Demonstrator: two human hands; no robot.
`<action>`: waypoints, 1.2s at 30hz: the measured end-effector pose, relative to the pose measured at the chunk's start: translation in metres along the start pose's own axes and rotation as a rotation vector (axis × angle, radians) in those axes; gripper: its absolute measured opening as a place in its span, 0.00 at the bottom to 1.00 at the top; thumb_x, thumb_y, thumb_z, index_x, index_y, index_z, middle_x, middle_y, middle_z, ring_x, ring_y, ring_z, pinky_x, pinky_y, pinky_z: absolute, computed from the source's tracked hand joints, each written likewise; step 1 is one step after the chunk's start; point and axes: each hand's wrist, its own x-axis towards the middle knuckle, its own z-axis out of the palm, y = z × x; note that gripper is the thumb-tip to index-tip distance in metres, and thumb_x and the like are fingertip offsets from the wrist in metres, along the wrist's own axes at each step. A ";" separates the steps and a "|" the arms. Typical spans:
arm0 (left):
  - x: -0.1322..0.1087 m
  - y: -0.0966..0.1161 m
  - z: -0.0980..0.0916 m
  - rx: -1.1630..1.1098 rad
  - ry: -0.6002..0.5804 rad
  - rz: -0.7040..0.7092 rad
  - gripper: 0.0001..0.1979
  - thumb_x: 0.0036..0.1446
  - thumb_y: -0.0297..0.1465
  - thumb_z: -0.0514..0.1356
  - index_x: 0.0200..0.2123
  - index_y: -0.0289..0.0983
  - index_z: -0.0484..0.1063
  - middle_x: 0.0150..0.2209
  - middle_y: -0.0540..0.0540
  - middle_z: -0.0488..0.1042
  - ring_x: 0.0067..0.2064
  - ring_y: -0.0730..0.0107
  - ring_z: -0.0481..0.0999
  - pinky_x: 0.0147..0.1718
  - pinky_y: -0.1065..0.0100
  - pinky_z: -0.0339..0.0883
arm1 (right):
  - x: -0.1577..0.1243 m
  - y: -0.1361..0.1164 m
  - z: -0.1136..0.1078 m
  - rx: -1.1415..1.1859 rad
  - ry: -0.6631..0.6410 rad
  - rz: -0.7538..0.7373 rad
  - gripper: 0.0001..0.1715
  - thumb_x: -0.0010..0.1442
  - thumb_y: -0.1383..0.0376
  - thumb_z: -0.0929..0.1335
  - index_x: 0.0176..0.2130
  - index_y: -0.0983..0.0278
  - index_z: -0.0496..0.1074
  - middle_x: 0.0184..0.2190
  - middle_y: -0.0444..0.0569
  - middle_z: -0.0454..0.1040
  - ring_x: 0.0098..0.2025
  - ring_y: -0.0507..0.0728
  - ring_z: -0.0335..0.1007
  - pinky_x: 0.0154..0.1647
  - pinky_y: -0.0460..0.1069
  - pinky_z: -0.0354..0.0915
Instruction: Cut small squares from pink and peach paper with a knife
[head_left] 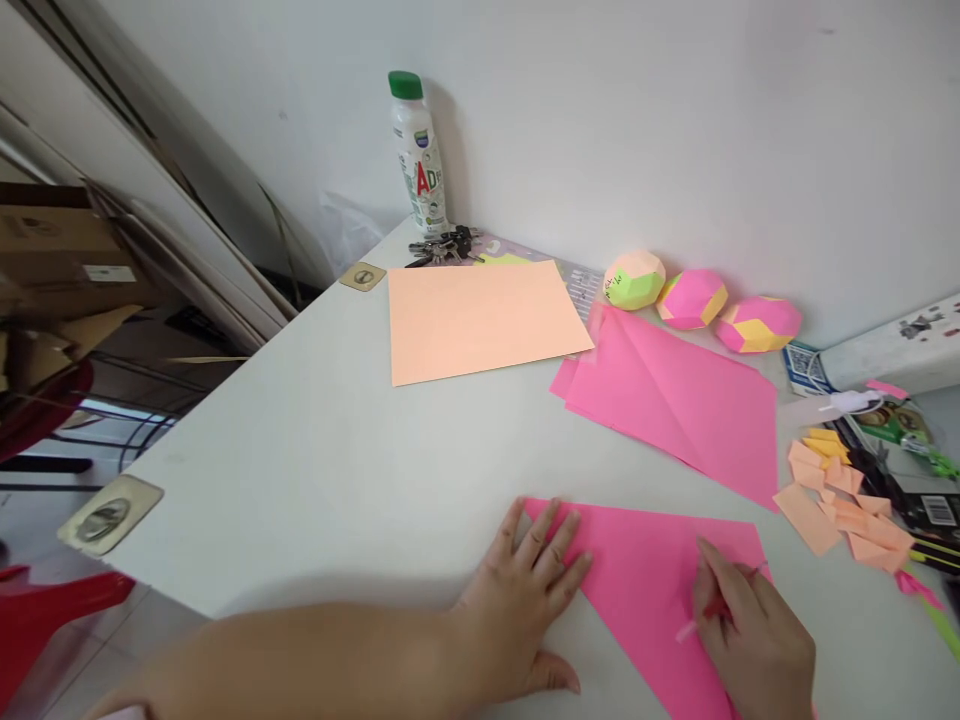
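Note:
A folded pink paper sheet [645, 585] lies on the white table [315, 470] close to me. My left hand [525, 600] rests flat on its left corner, fingers stretched out and spread. My right hand [750, 635] is closed in a pinch on a thin pink pen-like tool [701, 622], its tip down on the sheet's right half.
More pink sheets [675, 395] and a peach sheet [480, 320] lie farther back. A white bottle with green cap [416, 150], keys [446, 247] and three paper balls [694, 298] stand along the wall. Small folded paper pieces [840, 505] and a power strip [892, 355] crowd the right side.

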 end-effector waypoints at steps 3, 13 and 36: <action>0.000 0.001 0.002 -0.024 0.011 0.003 0.44 0.53 0.62 0.44 0.65 0.40 0.50 0.67 0.33 0.45 0.67 0.37 0.36 0.57 0.32 0.29 | 0.013 -0.018 -0.006 0.133 0.023 -0.118 0.35 0.61 0.69 0.63 0.65 0.59 0.51 0.36 0.53 0.75 0.40 0.62 0.72 0.41 0.57 0.69; -0.003 -0.001 0.005 -0.074 -0.052 0.020 0.45 0.52 0.61 0.48 0.66 0.42 0.48 0.66 0.33 0.49 0.67 0.35 0.40 0.57 0.30 0.31 | 0.008 -0.055 0.012 0.261 -0.203 -0.223 0.28 0.61 0.66 0.63 0.59 0.69 0.57 0.63 0.64 0.56 0.67 0.68 0.43 0.57 0.69 0.59; 0.068 0.020 0.008 0.006 0.150 0.178 0.31 0.66 0.44 0.42 0.62 0.27 0.56 0.65 0.35 0.54 0.67 0.51 0.48 0.63 0.54 0.36 | -0.012 -0.035 0.007 0.279 -0.174 -0.075 0.27 0.61 0.72 0.59 0.59 0.74 0.56 0.63 0.64 0.56 0.68 0.64 0.40 0.61 0.65 0.59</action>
